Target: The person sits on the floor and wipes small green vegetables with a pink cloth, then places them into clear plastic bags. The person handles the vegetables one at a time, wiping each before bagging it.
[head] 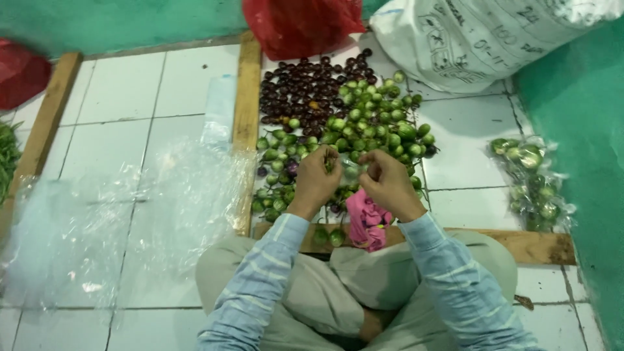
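Seated cross-legged on white tiles, I pinch a clear plastic bag between my left hand and right hand, fingers closed on its mouth to hold it open; green eggplants heap at twelve o'clock, filled bags at three

A produce-sorting spot: tiled floor heaped with small eggplants, sacks.

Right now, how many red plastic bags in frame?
2. One red bag at top centre behind the pile of small eggplants; another red bag at the left edge, cut off. More may sit outside the frame.
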